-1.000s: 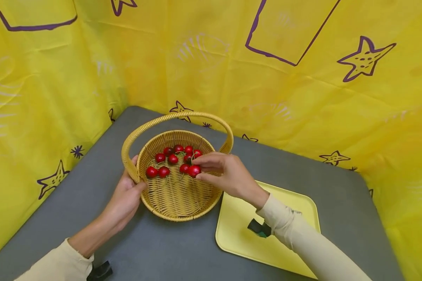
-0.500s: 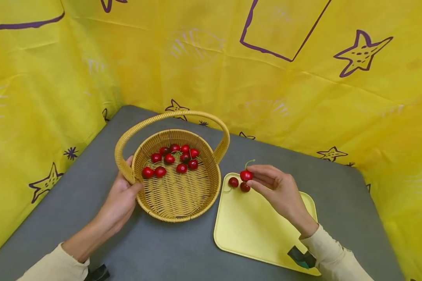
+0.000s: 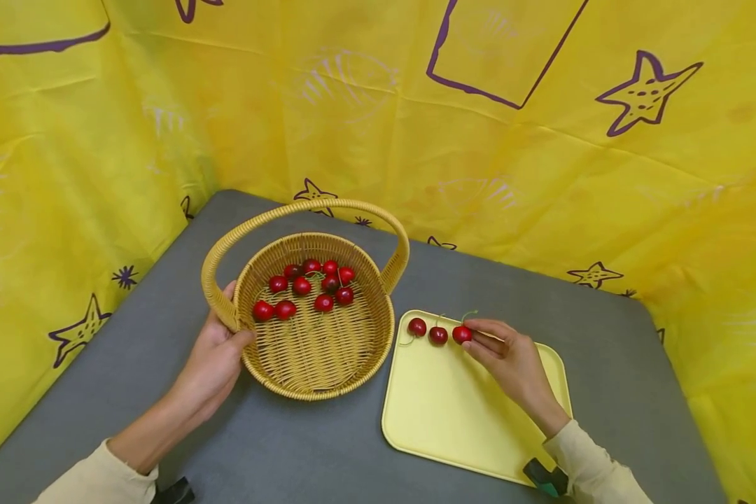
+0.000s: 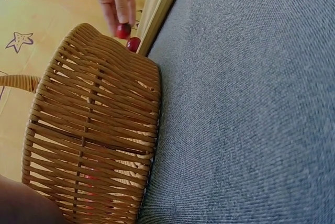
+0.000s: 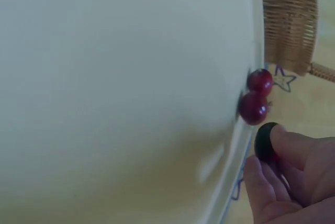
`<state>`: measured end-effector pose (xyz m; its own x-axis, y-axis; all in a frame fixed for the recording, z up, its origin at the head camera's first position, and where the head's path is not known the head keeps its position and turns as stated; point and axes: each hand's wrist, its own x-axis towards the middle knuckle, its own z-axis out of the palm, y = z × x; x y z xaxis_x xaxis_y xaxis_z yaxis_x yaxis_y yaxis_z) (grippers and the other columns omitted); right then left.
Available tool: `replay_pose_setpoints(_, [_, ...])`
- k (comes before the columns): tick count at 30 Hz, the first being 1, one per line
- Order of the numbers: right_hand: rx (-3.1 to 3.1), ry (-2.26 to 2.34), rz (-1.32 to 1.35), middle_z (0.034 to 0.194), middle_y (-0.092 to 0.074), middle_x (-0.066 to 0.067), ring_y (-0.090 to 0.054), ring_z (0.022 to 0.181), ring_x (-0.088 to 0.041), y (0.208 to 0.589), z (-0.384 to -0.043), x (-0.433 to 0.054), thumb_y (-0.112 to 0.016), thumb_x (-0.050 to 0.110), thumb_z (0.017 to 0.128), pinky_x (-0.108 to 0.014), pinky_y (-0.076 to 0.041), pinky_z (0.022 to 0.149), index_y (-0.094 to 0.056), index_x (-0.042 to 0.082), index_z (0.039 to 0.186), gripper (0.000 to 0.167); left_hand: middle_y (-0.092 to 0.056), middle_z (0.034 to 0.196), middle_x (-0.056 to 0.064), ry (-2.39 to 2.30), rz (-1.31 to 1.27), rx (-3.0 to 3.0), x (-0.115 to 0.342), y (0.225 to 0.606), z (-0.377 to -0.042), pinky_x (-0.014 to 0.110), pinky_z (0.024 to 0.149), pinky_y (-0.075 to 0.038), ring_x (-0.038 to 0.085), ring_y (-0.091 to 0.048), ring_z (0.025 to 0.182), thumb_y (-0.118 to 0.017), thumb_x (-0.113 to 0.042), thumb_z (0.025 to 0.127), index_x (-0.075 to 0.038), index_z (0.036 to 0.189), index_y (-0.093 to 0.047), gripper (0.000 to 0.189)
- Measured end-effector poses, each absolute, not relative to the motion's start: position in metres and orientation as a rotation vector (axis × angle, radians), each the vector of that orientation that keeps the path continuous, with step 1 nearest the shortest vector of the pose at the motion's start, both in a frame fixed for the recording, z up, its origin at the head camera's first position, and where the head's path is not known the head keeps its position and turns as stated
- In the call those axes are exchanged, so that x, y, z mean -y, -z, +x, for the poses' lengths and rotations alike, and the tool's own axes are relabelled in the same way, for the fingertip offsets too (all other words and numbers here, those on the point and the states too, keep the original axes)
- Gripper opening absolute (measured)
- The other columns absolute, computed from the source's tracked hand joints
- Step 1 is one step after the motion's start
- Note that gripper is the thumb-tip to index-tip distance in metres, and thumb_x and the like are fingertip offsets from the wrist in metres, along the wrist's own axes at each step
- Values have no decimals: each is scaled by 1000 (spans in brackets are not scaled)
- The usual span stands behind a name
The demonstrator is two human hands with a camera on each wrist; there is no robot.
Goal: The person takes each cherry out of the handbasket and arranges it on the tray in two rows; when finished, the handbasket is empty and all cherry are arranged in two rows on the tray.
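My left hand (image 3: 213, 353) grips the left side of a round wicker basket (image 3: 318, 364), its thumb over the rim by the foot of the arched handle. Several red cherries (image 3: 302, 285) lie in the far half of the basket. Over the far edge of a pale yellow tray (image 3: 441, 413), my right hand (image 3: 510, 360) pinches a cherry (image 3: 462, 334) with a green stem between thumb and fingers. Two darker cherries (image 3: 437, 336) lie on the tray in a row just left of it. The right wrist view shows the held cherry (image 5: 266, 141) beside that pair.
A grey table (image 3: 290, 455) carries the basket and the tray, which stand side by side with a narrow gap. Yellow cloth (image 3: 365, 105) with starfish drawings hangs behind and at both sides. The basket's handle (image 3: 309, 204) arches high over its far side.
My right hand has left the basket with a cherry, moved right over the tray, then lowered beside the two cherries there. The left hand has kept its grip on the basket.
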<state>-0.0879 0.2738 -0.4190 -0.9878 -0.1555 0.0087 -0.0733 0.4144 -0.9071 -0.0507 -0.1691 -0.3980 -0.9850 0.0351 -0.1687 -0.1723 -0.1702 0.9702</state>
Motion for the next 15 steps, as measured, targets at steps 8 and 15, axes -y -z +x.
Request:
replay_pose_setpoints(8, [-2602, 1554, -161, 134, -66, -22, -69, 120, -37, 428, -88, -272, -79, -3, 91, -27, -58, 87, -72, -3, 129, 39, 6, 178, 1, -2307, -162, -1921, 169, 399, -50, 32, 123, -23, 22, -4, 160, -36, 14, 101, -24, 171, 9, 91])
replay_pose_setpoints(15, [-2668, 1487, -212, 132, -66, -22, -70, 119, -38, 432, -89, -273, -79, -3, 90, -28, -57, 89, -71, -5, 128, 39, 6, 178, 0, -2302, -158, -1928, 169, 399, -50, 35, 126, -20, 21, -3, 160, -35, 13, 101, -24, 171, 9, 90])
